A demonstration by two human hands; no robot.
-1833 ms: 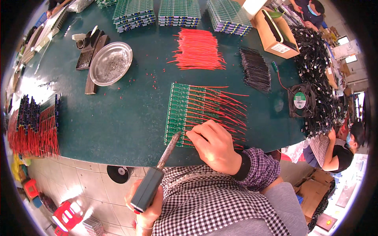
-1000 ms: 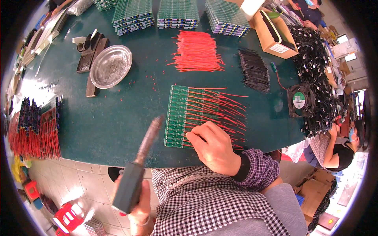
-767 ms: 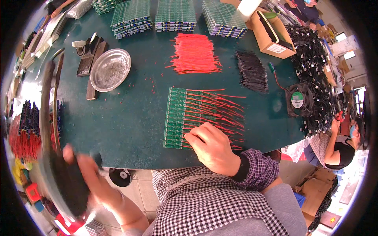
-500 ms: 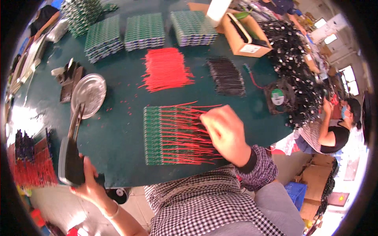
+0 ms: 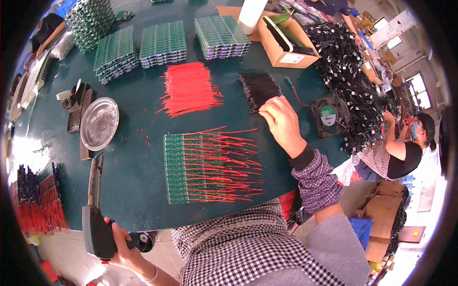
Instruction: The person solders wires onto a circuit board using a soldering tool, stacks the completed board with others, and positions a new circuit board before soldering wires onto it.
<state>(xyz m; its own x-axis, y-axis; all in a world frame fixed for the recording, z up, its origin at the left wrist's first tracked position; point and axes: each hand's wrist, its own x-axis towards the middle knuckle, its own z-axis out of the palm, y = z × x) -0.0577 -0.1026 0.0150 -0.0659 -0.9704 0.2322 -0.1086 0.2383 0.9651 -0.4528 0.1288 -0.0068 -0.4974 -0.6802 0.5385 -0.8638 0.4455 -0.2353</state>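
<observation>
My left hand (image 5: 125, 250) is wrapped round the handle of a dark grey soldering gun (image 5: 98, 233). Its long metal tip points away from me, just short of a round metal dish (image 5: 100, 125). At the near edge of a bundle of black wires (image 5: 260, 86) is my right hand (image 5: 282, 124), fingers pinched together; whether a wire is between them is hidden. Between the hands lies a panel of green circuit boards (image 5: 174, 167), with a row of red wires (image 5: 229, 164) running across it and past its right edge.
A pile of red wires (image 5: 188, 88) lies beyond the panel. Stacks of green boards (image 5: 163, 43) line the back, beside a cardboard box (image 5: 291, 45). Right are a fan (image 5: 330, 116) and a heap of black cables (image 5: 341, 66); a person (image 5: 405, 148) sits beyond. Finished-looking wired boards (image 5: 40, 200) lie far left.
My right hand has moved from the red wires on the panel, away from me, to the black wires. The soldering gun has come back toward me, its tip leaving the dish.
</observation>
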